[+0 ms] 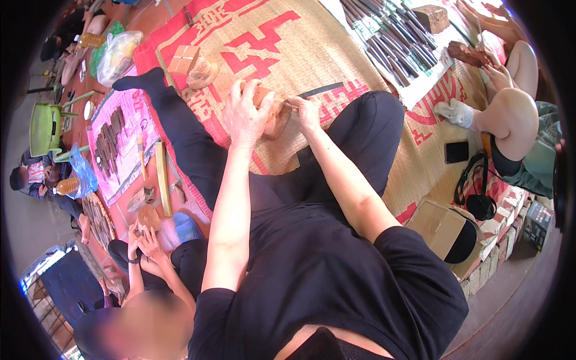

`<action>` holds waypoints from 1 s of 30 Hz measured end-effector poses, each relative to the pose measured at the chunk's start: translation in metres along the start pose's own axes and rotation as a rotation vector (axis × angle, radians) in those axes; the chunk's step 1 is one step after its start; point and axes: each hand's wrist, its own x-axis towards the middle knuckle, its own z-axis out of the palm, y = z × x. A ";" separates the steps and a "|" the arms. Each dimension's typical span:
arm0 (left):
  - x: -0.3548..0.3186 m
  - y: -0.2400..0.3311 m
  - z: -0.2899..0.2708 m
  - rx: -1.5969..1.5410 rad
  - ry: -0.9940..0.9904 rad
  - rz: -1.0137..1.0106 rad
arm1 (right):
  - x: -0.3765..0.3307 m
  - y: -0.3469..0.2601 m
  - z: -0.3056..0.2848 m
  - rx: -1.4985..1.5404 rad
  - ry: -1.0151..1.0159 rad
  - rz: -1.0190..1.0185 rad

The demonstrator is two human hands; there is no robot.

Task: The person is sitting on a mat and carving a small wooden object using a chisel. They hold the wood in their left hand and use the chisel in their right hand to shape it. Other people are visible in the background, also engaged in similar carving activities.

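Note:
My left hand [245,115] is wrapped round a rounded reddish-brown wooden piece [276,123], held above the mat between my legs. My right hand [307,113] is closed at the right side of that piece. A thin dark tool tip shows between its fingers and the wood; the rest of the tool is hidden. Just beyond my right hand lies a dark flat strip [324,90]. Past my left hand, a square wooden block [183,59] and a rounded piece of wood [203,73] rest on the mat.
A red-patterned woven mat [336,36] spreads under my legs. Many dark-handled tools [399,45] lie on a white sheet at the far right. More tools [109,144] lie on a pink sheet at left. Co-workers sit on both sides, holding wooden pieces. A phone [456,152] lies at right.

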 end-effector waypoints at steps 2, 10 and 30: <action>0.000 -0.002 0.001 -0.004 -0.008 -0.003 | 0.005 0.004 -0.002 0.086 -0.055 -0.001; 0.000 0.000 -0.001 -0.004 -0.020 -0.012 | -0.001 -0.008 -0.002 0.106 -0.010 -0.049; 0.000 0.000 -0.002 -0.002 -0.041 -0.027 | -0.010 -0.007 0.003 -0.012 -0.129 0.036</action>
